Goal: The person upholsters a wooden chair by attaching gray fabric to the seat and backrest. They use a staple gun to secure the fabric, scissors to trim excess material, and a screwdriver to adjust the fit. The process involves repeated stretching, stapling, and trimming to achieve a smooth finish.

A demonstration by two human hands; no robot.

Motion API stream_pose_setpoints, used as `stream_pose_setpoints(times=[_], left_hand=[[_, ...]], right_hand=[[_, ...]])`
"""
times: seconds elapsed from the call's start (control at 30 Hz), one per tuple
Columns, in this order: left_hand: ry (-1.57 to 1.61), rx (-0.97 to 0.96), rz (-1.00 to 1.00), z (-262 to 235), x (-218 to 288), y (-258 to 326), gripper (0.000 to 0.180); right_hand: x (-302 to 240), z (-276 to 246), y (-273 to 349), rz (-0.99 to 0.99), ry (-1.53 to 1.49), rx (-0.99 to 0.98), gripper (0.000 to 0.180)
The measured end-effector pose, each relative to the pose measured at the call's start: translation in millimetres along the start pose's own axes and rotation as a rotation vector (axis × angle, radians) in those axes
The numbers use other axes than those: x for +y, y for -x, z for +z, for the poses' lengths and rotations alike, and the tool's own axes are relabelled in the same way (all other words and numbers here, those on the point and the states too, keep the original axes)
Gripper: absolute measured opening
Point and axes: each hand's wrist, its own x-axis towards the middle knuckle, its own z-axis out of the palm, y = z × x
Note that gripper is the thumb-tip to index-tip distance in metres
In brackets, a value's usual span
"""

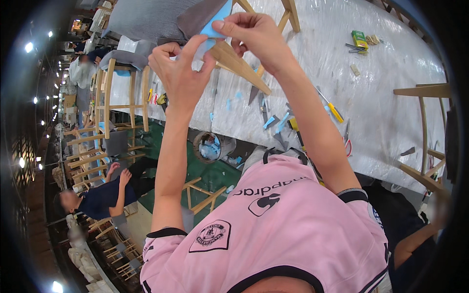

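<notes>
At the top of the head view is an upholstered chair seat in grey fabric, on a wooden frame with a tapered leg pointing toward me. My right hand pinches the edge of a thin blue sheet by the fabric's corner, between thumb and forefinger. Close beside it, my left hand has its thumb and forefinger curled around a small pale-blue piece at the top of the leg. A darker grey-brown flap of fabric lies against the blue sheet.
The table is wrapped in clear film. On it lie a yellow-handled screwdriver, red-handled scissors, a green-yellow box and blue scraps. A scrap bin stands below the edge. Other people are nearby, among wooden chairs.
</notes>
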Motion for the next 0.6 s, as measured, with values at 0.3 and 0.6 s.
stream_pose_setpoints(times=[0.3, 0.6], left_hand=[[0.32, 0.136, -0.116, 1.3, -11.8, 9.8, 0.031], [0.692, 0.087, -0.458, -7.9, 2.2, 10.9, 0.02]], right_hand=[[23.8, 2.3, 2.5, -0.026, 0.036, 0.034, 0.037], [71.9, -21.8, 46.5, 0.193, 0.157, 0.083, 0.042]])
